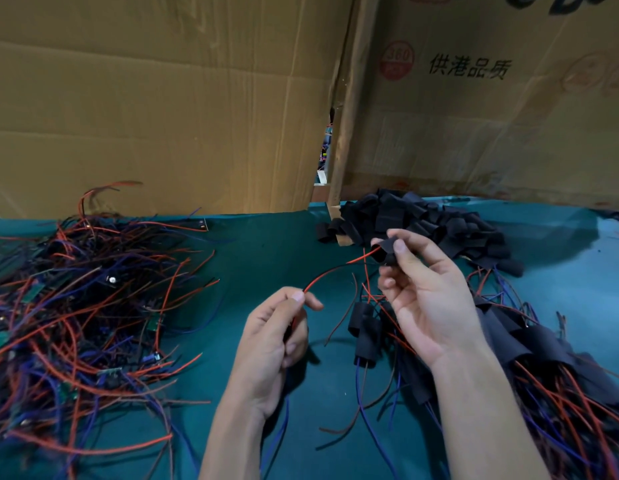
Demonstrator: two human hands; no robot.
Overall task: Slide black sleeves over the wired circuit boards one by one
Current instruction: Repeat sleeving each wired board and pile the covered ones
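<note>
Above green cloth (266,258) | right hand (429,299) pinches black sleeve (384,252), mouth leftward | left hand (273,337) pinches red wire (335,271) entering it

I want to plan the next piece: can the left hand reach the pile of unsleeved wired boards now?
Probably not right away. The pile of wired boards lies open on the green cloth beside the left hand, nothing between, but its grip is pinching the red wire that runs into the black sleeve.
</note>
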